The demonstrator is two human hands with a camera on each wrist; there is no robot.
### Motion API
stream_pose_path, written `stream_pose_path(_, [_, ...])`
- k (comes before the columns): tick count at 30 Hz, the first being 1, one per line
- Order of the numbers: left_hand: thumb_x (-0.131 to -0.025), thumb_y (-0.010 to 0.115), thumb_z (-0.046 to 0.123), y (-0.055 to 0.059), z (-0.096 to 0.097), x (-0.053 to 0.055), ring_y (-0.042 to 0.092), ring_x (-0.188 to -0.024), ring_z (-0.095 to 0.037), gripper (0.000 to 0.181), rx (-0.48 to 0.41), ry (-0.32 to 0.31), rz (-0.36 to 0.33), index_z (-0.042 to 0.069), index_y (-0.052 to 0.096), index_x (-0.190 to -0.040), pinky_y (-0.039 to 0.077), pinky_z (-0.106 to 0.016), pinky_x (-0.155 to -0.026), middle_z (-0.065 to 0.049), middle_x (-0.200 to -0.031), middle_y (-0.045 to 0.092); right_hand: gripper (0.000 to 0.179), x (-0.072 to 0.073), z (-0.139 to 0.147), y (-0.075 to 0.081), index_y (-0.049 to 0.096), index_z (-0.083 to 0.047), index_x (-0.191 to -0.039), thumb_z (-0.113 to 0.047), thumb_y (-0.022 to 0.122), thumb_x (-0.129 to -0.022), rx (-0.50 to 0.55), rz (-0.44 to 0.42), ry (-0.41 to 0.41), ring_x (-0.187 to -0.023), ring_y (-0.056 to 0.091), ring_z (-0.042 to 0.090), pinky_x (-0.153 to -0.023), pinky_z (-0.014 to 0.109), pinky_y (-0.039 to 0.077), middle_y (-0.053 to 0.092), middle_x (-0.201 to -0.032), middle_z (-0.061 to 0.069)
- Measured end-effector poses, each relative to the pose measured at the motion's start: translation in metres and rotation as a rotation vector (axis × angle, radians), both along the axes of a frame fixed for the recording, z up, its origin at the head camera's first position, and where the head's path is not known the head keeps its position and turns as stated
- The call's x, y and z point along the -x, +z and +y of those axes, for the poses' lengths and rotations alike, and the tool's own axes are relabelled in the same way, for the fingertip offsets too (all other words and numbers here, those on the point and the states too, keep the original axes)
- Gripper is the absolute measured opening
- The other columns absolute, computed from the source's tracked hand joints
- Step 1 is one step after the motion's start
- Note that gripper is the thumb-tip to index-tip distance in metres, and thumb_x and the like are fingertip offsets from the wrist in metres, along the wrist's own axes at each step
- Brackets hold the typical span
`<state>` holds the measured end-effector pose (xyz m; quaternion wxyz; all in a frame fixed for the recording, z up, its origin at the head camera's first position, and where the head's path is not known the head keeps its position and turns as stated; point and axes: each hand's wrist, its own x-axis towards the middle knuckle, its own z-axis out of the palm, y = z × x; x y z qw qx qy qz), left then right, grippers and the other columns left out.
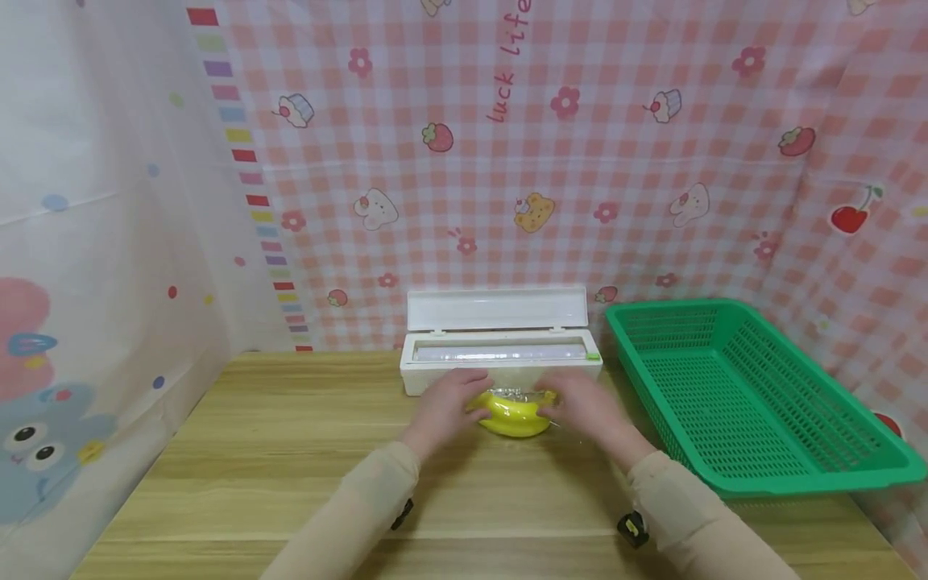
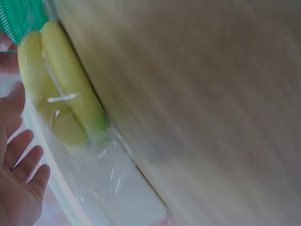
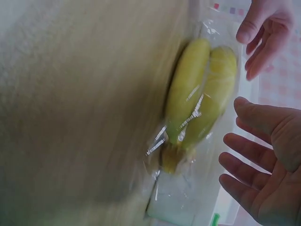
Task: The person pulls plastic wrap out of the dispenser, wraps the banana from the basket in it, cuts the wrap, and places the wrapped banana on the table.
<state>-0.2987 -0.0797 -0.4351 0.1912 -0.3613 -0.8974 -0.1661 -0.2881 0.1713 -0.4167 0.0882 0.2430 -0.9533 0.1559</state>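
Observation:
A bunch of yellow bananas [image 1: 515, 416] lies in front of a white cling film box [image 1: 500, 377], with clear film [image 3: 195, 113] over it. Glints and creases of the film show in both wrist views. My left hand [image 1: 445, 407] is at the left end of the bananas, fingers spread and loosely bent. At the stem end, my right hand [image 1: 583, 407] hovers with its fingers apart, as the right wrist view shows. Neither hand grips the fruit. The box's lid [image 1: 497, 309] stands raised, and a film roll [image 1: 500, 353] shows inside.
A green plastic basket [image 1: 725, 411] stands to the right of the box. The wooden table [image 1: 290, 451] meets a pink checked cloth [image 1: 464, 177] behind the box. A white printed cloth [image 1: 109, 201] hangs on the left.

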Motion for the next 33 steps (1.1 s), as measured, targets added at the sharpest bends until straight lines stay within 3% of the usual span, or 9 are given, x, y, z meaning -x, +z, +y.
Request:
stream_pose_path(7, [-0.084,0.079,0.013,-0.005,0.010,-0.003,0.062,-0.111,-0.025,0.035,0.040,-0.039,-0.012,0.007,0.071,-0.117,0.049,-0.038,-0.101,-0.008,-0.119,0.069,0.029,0.000,-0.008,-0.010,0.073,-0.008,-0.108,-0.011,0.081,-0.080,0.009,0.020,0.073,-0.100,0.064,0.028,-0.092,0.047,0.052,0.070,-0.105,0.007])
stream_pose_path(16, [-0.084,0.078,0.009,-0.005,0.015,-0.008,0.063,-0.104,-0.021,0.030,0.102,0.000,0.035,0.010,0.074,-0.113,0.052,-0.033,-0.095,-0.004,-0.109,0.071,0.027,-0.006,-0.015,-0.013,0.073,-0.010,-0.103,-0.007,0.081,-0.078,0.025,0.066,0.085,-0.094,0.064,0.026,-0.087,0.045,0.054,0.070,-0.098,0.005])
stream_pose_path(33, [-0.083,0.079,0.008,-0.011,0.007,-0.020,0.062,-0.099,-0.019,0.023,0.098,0.010,0.067,0.013,0.076,-0.105,0.055,-0.031,-0.087,-0.001,-0.105,0.071,0.028,-0.019,-0.018,-0.018,0.073,-0.011,-0.103,-0.007,0.082,-0.077,0.063,0.070,0.124,-0.091,0.062,0.021,-0.084,0.042,0.054,0.068,-0.096,0.001])
